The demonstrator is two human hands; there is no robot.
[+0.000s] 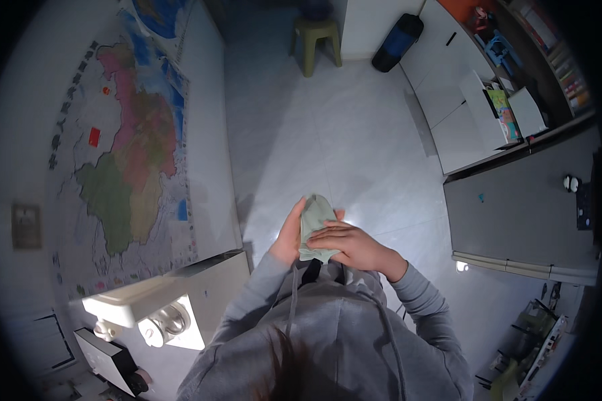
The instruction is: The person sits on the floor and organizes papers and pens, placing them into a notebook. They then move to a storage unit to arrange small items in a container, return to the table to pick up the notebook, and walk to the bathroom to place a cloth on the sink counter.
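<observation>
A pale green cloth [318, 213], folded or bunched into a long bundle, is held between both hands in front of my grey hooded top. My left hand [290, 233] grips its left side, with the thumb along the edge and fingertips showing past the right side. My right hand [351, 245] lies over the lower right part, fingers spread across the fabric and pressing on it. Whether anything is inside the cloth cannot be told. The drawstrings of my top hang below the hands.
A wall map [130, 165] is at left, above a cabinet and a lit lamp [113, 306] beside a glass jar [173, 321]. A green plastic stool [317, 37] and a dark cylindrical bag [397, 42] stand ahead. A grey desk [511, 210] and an open drawer [486, 108] are at right.
</observation>
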